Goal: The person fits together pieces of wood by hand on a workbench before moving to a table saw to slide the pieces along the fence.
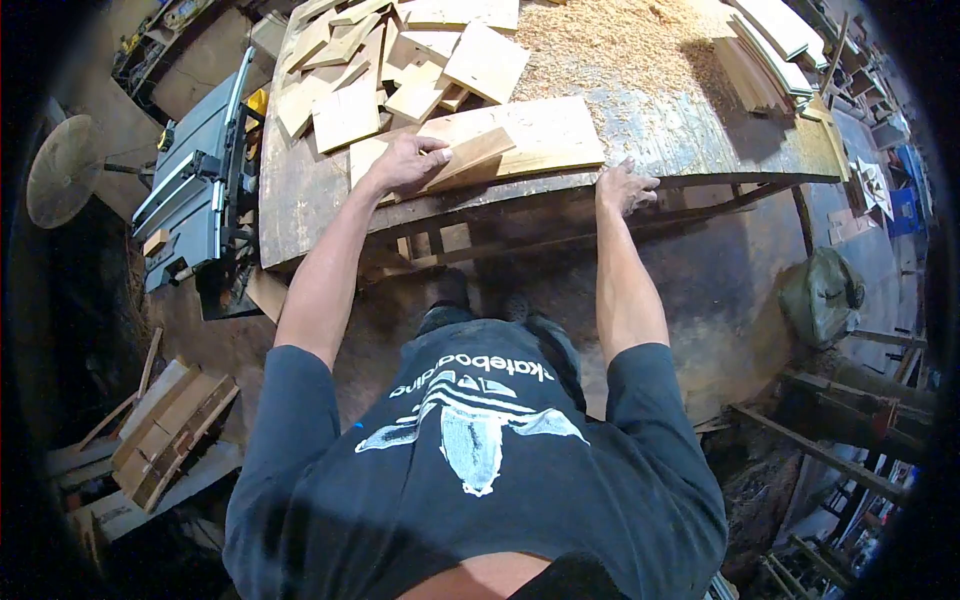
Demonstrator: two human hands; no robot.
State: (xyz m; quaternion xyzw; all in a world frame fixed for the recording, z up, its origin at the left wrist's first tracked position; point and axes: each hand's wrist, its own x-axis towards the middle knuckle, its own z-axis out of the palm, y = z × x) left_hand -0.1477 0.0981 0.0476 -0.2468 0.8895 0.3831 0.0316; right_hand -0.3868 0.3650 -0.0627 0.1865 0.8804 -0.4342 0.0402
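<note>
My left hand [408, 165] is closed on one end of a short, narrow wooden strip [472, 158]. The strip slants up to the right across a longer flat board [555, 135], which lies along the near edge of the wooden workbench [690, 150]. At that board's right end, my right hand [625, 188] rests by the bench edge. Its fingers are loosely bent and apart, with nothing visible in them. Beyond the left hand lies a heap of short wooden boards [487, 62], overlapping at various angles.
Wood shavings [630, 45] cover the bench's far part. A stack of planks [765, 60] sits at its right end. Left of the bench stands a table saw [195, 170]. Scrap wood [175, 435] lies on the floor at left, a green sack [822, 298] at right.
</note>
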